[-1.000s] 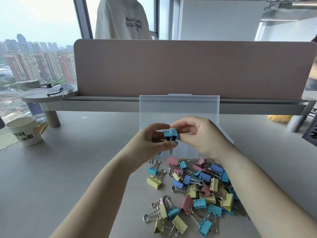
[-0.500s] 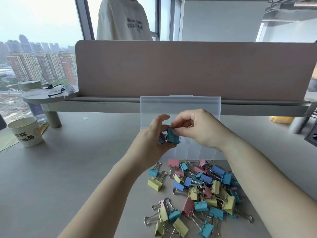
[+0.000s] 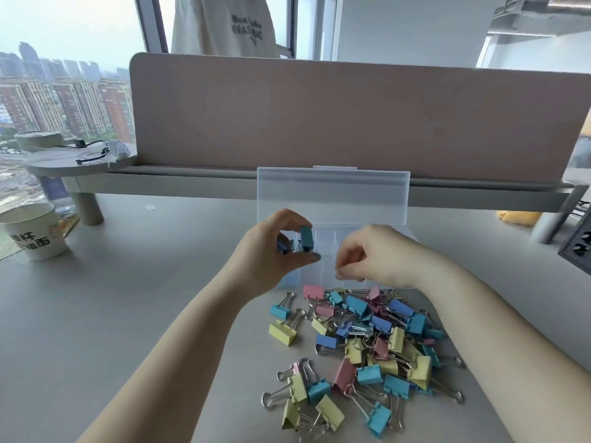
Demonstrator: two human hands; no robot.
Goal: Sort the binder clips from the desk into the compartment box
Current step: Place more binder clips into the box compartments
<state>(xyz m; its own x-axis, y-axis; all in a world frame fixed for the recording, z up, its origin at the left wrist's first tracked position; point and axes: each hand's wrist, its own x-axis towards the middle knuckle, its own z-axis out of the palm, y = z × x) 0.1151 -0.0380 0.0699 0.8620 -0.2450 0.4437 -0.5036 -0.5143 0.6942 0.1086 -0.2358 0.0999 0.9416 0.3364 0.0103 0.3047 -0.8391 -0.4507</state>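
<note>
My left hand [image 3: 275, 251] pinches a teal binder clip [image 3: 306, 238] between thumb and fingers, above the left compartments of the clear compartment box [image 3: 332, 238]. Another blue clip sits partly hidden inside that hand. My right hand [image 3: 367, 254] hovers over the box's front right part with its fingers curled downward and nothing visible in them. The box's lid [image 3: 332, 193] stands upright at the back. A pile of binder clips [image 3: 367, 343] in blue, yellow and pink lies on the desk in front of the box.
A paper cup [image 3: 33, 231] stands at the left edge of the desk. A pink divider panel [image 3: 351, 116] and a low shelf [image 3: 192, 182] run behind the box. A person in a cream shirt [image 3: 224, 24] stands beyond the panel.
My right hand has let go of the blue clips and dropped to the right over the box. The left hand keeps the clips and has shifted slightly left.
</note>
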